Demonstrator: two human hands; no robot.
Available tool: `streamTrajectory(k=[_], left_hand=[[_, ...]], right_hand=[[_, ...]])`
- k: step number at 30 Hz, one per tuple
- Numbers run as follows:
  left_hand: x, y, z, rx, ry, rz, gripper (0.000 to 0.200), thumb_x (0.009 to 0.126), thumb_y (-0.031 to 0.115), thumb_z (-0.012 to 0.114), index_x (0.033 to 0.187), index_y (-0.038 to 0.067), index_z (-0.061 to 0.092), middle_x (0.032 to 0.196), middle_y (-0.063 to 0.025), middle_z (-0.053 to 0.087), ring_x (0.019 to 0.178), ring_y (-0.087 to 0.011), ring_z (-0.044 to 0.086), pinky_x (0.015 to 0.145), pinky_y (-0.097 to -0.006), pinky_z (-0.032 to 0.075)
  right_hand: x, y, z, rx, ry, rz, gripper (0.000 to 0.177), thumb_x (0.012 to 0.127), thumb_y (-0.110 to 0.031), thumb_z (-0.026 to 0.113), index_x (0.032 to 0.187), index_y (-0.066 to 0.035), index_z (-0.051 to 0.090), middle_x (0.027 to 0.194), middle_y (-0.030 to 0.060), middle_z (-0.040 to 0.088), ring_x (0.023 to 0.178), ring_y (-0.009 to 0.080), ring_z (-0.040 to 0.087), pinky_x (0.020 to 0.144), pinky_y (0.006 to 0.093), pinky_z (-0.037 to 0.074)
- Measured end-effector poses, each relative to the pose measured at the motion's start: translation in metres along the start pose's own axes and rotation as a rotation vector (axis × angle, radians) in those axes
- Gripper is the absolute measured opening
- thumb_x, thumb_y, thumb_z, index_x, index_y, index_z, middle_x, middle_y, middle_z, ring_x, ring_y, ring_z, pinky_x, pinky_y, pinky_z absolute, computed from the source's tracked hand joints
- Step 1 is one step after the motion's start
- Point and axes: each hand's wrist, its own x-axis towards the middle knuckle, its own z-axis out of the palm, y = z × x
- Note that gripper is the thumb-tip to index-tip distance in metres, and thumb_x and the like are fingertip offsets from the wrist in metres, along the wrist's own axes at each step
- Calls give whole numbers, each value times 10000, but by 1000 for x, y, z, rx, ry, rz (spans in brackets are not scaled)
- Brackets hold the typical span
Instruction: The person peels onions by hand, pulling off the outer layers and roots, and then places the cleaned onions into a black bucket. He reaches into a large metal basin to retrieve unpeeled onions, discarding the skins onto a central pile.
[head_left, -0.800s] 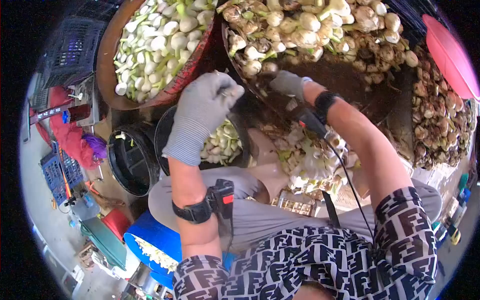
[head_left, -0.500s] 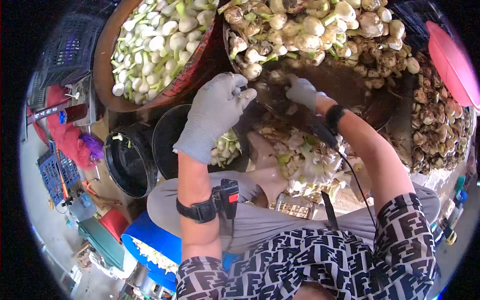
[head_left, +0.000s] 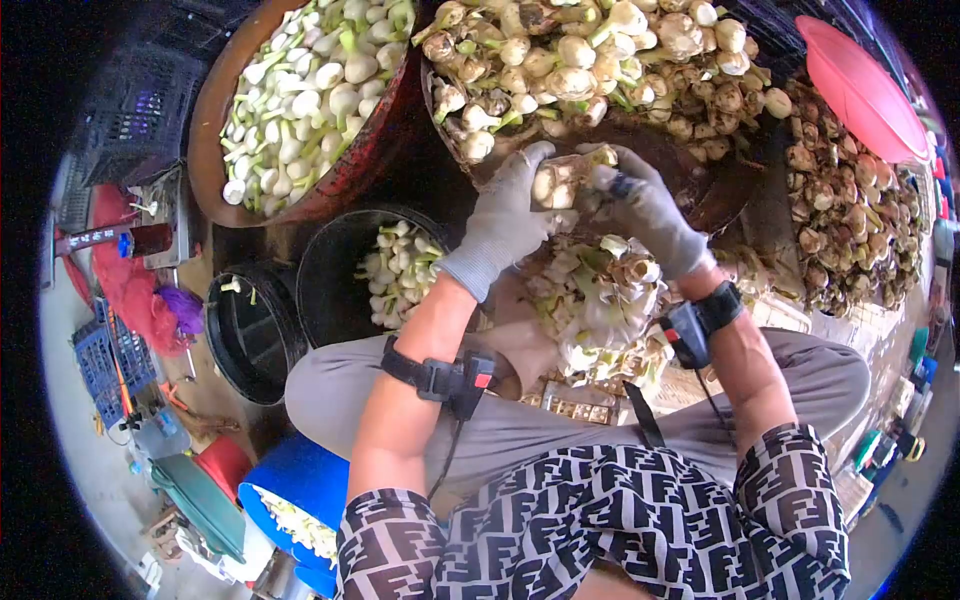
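Observation:
Both hands wear grey gloves and meet at the front edge of the basin of unpeeled bulbs. My left hand [head_left: 510, 215] grips a garlic bulb [head_left: 556, 187] with brownish, loose skin. My right hand [head_left: 645, 205] is closed at the bulb's right side, with a small dark blue object [head_left: 622, 186] between its fingers, too small to make out. Just beyond the hands, unpeeled garlic [head_left: 570, 70] is heaped in the basin. Below them lies a pile of garlic peelings [head_left: 600, 300].
A red-brown tub [head_left: 215, 110] of white garlic stands at the upper left. Nearer are a black bucket [head_left: 325, 260] with peeled bulbs and another black bucket [head_left: 250, 335]. More garlic [head_left: 850, 220] and a pink basin [head_left: 860, 90] are at the right. A blue bucket [head_left: 330, 480] sits lower left.
My left hand has moved right and my right hand has come back toward it; a bulb now shows between them. The whole view has shifted slightly, and the right wrist has turned.

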Motion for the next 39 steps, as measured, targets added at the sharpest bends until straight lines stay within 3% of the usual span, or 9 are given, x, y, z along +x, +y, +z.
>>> streamTrajectory(k=[5,9,21,27,31,34,37,38,39], left_hand=[[-7,-4,14,65,60,79,757,608,226,773,1240,84,381,1181,-142,488,1094,-282,484,924,-342,384],[-7,10,8,5,-4,14,711,640,127,711,1259,57,371,1181,-163,490,1110,-305,464,945,-348,365],[-9,11,12,-40,60,10,643,625,169,753,1183,48,457,1056,-122,578,985,-227,563,871,-312,424],[-3,1,5,-853,-111,-256,368,765,184,666,1068,7,555,991,-48,596,916,-113,541,818,-249,421],[0,-9,14,-1031,-93,-270,363,835,288,586,1075,17,561,1019,-63,597,970,-134,528,841,-252,398],[-3,18,-2,-396,40,-162,390,840,335,577,1080,27,564,1011,-77,603,971,-152,537,849,-263,399],[1,5,8,-253,227,-60,359,829,306,603,1044,22,565,870,-70,621,753,-136,600,663,-248,477],[-1,1,8,-648,73,-419,380,849,347,561,1063,33,558,807,-69,623,603,-121,598,522,-233,483],[-3,-4,8,-769,49,-461,389,852,359,549,1069,36,558,790,-68,622,562,-111,584,481,-226,471]], right_hand=[[-8,12,18,32,194,51,205,819,-171,620,927,4,614,758,21,617,551,61,520,487,201,407],[-13,10,10,-34,178,69,194,808,-160,630,917,0,620,752,16,613,567,61,519,497,201,411],[-18,12,8,-85,184,49,146,839,-107,569,933,0,602,704,-7,578,500,55,495,443,195,393],[-15,24,0,-168,224,-12,162,805,-52,577,958,-4,601,753,7,599,577,61,521,514,204,427],[-10,36,-9,-158,203,-15,239,772,-15,584,1010,-20,606,846,13,628,697,68,559,610,211,460],[-13,32,-6,-137,193,-37,243,775,-17,587,1017,-17,601,858,9,626,725,66,562,622,209,463],[-16,30,-7,-49,166,-26,236,784,-13,575,1020,-9,597,866,2,624,753,64,563,632,211,468],[-17,31,-8,1,149,-18,234,788,-11,569,1020,-7,596,869,0,624,761,63,562,636,212,469],[-20,31,-9,45,123,-22,227,792,-9,561,1016,-4,596,867,0,624,761,66,564,633,212,469]])
